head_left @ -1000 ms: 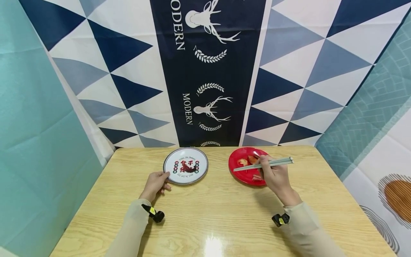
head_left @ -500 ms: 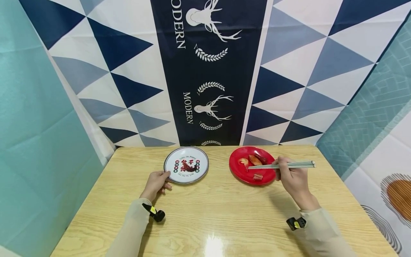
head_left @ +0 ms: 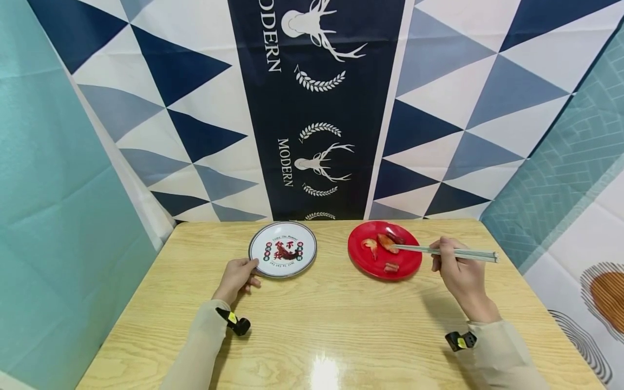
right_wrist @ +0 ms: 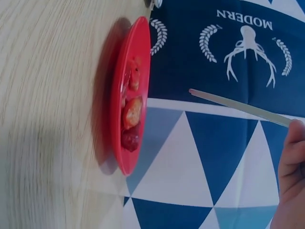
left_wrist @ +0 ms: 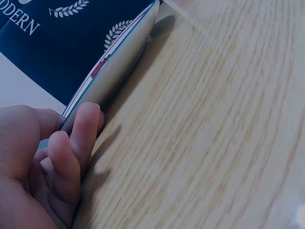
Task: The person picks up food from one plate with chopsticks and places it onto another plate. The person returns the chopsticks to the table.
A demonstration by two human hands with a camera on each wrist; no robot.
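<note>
The left hand [head_left: 236, 279] pinches the lower left rim of a white plate [head_left: 307, 260] with a printed red and green design; in the left wrist view its thumb and fingers are at the plate's edge [left_wrist: 109, 81]. The right hand [head_left: 465, 276] grips pale green chopsticks [head_left: 463, 253], pointing left. Their tips are over the red plate [head_left: 361, 262], by an orange-brown piece [head_left: 388, 243]; in the right wrist view the chopsticks [right_wrist: 243, 107] are clear of the red plate [right_wrist: 145, 33]. That plate also bears a shrimp [head_left: 371, 248], a dark red piece [head_left: 396, 238] and a pinkish piece [head_left: 391, 267].
Both plates lie near the back edge of the light wooden table [head_left: 312, 309]. Behind them hangs a patterned cloth [head_left: 322, 108] with triangles and deer heads. A teal cloth [head_left: 63, 189] hangs on the left, and another patterned cloth [head_left: 575, 179] on the right.
The right hand has moved right with the chopsticks, uncovering more of the red plate. Their tips have gone from near the shrimp to the orange-brown piece. The left hand and both plates look unmoved.
</note>
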